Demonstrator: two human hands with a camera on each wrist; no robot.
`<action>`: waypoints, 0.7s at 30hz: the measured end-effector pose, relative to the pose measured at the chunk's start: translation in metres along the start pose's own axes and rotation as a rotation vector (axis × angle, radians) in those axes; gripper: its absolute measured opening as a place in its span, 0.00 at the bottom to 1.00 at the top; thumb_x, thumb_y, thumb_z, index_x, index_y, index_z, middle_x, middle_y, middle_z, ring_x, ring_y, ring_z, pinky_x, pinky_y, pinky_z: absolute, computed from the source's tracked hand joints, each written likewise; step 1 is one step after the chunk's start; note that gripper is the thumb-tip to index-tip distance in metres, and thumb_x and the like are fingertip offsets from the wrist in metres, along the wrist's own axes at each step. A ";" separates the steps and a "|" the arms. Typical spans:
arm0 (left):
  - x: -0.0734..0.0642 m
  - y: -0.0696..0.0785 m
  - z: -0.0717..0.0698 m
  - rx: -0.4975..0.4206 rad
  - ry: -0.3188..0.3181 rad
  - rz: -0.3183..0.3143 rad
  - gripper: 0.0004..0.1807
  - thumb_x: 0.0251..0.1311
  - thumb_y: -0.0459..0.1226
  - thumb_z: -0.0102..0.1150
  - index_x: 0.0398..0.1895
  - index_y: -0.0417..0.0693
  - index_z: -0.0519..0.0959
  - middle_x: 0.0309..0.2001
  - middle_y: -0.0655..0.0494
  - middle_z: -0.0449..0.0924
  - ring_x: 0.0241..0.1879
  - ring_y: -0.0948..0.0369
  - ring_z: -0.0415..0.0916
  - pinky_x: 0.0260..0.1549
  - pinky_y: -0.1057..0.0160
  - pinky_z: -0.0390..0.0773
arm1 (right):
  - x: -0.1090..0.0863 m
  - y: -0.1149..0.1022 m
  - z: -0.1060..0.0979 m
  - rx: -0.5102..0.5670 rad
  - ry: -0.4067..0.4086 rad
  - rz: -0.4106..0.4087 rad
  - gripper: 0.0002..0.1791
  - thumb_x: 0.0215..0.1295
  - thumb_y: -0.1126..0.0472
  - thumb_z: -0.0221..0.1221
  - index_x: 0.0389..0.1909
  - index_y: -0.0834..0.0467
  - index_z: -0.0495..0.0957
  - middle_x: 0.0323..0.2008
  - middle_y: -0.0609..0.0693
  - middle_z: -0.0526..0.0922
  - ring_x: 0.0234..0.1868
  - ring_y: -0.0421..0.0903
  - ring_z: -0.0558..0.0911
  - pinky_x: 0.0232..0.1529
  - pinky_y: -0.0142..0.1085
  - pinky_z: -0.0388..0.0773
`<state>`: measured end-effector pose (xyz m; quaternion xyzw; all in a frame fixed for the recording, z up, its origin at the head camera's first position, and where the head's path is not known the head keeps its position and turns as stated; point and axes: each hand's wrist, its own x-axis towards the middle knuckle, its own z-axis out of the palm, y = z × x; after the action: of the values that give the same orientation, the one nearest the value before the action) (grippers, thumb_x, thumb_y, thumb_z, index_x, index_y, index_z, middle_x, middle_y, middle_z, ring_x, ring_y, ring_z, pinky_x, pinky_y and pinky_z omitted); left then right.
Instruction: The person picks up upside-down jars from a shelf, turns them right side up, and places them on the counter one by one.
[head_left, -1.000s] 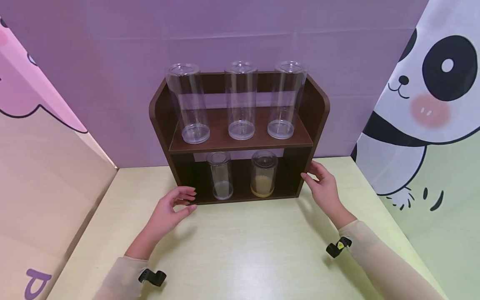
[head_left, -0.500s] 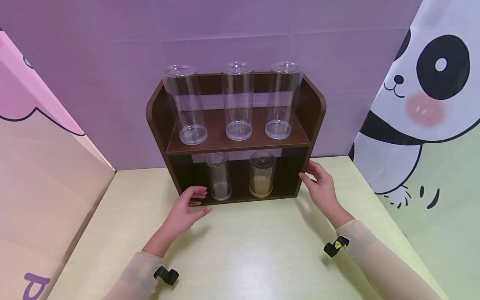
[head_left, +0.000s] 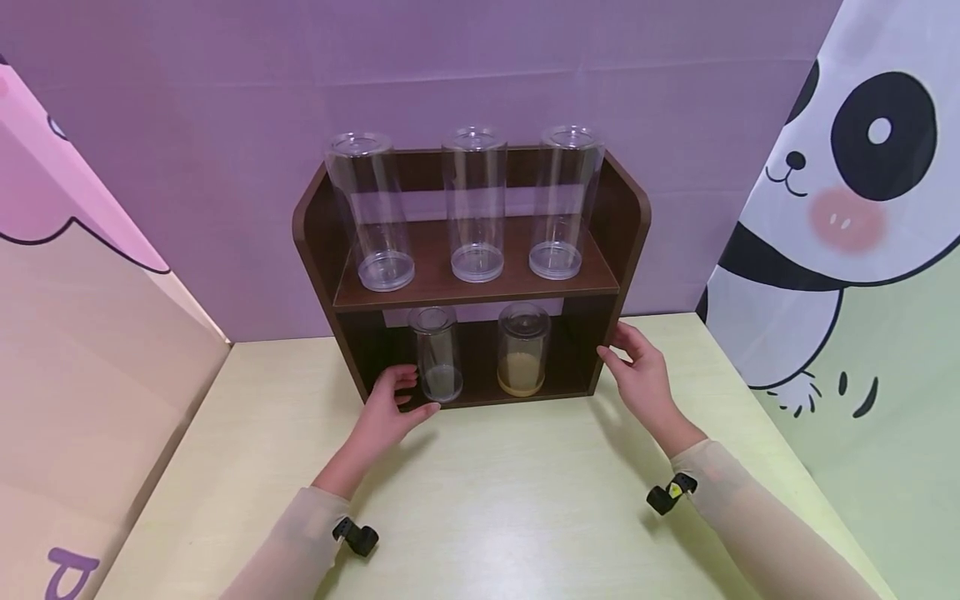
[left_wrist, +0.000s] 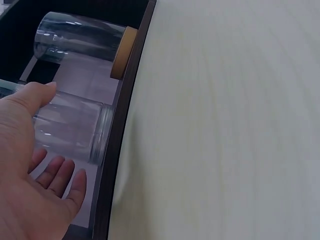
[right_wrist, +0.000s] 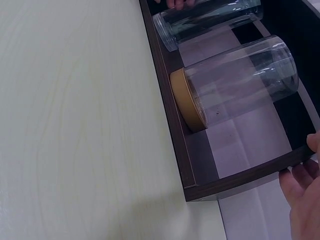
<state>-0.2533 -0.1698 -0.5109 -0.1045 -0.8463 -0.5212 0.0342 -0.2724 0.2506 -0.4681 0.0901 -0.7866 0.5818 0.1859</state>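
Observation:
A clear glass jar stands upside down on the lower board of a dark brown two-tier shelf. My left hand reaches around this jar from the left, fingers behind and thumb in front. In the left wrist view, the fingers are spread beside the jar, and a gap shows between them. My right hand grips the shelf's right side panel, thumb on its front edge and fingers outside. A second glass jar with a tan lid underneath stands to the right.
Three tall clear cylinders stand in a row on the upper board. Behind the shelf rises a purple backdrop, and printed side walls flank the pale tabletop. Black wrist cameras sit on both sleeves.
My left hand has moved right, from the shelf's lower left corner to around the left jar. My right hand has stayed on the side panel. The head view has shifted slightly.

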 end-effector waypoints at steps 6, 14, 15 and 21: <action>0.011 0.001 0.006 -0.006 0.018 -0.033 0.47 0.65 0.35 0.81 0.79 0.34 0.62 0.74 0.36 0.68 0.74 0.39 0.69 0.75 0.40 0.74 | 0.000 0.001 0.000 0.001 0.001 -0.002 0.22 0.78 0.69 0.66 0.70 0.63 0.81 0.59 0.64 0.88 0.55 0.31 0.84 0.54 0.21 0.81; 0.025 0.000 0.013 -0.030 -0.002 -0.054 0.53 0.63 0.34 0.82 0.84 0.39 0.57 0.79 0.38 0.62 0.79 0.41 0.64 0.78 0.43 0.69 | 0.000 0.000 -0.001 -0.003 0.003 0.001 0.22 0.78 0.70 0.66 0.69 0.64 0.80 0.59 0.64 0.88 0.55 0.32 0.84 0.55 0.21 0.81; 0.026 0.000 0.014 -0.032 -0.004 -0.052 0.53 0.64 0.34 0.81 0.84 0.39 0.56 0.80 0.38 0.62 0.79 0.41 0.64 0.79 0.43 0.69 | 0.000 0.000 -0.001 -0.002 0.002 0.003 0.22 0.78 0.70 0.66 0.70 0.64 0.80 0.59 0.64 0.88 0.55 0.32 0.84 0.55 0.21 0.81; 0.028 0.000 0.019 -0.050 0.002 -0.043 0.52 0.63 0.31 0.81 0.84 0.38 0.57 0.79 0.38 0.63 0.79 0.40 0.64 0.78 0.43 0.70 | 0.000 -0.001 0.000 0.004 -0.002 0.017 0.22 0.78 0.69 0.66 0.70 0.62 0.80 0.60 0.63 0.88 0.56 0.32 0.83 0.55 0.21 0.81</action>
<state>-0.2801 -0.1493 -0.5147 -0.0868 -0.8350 -0.5429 0.0214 -0.2721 0.2505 -0.4668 0.0846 -0.7864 0.5848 0.1800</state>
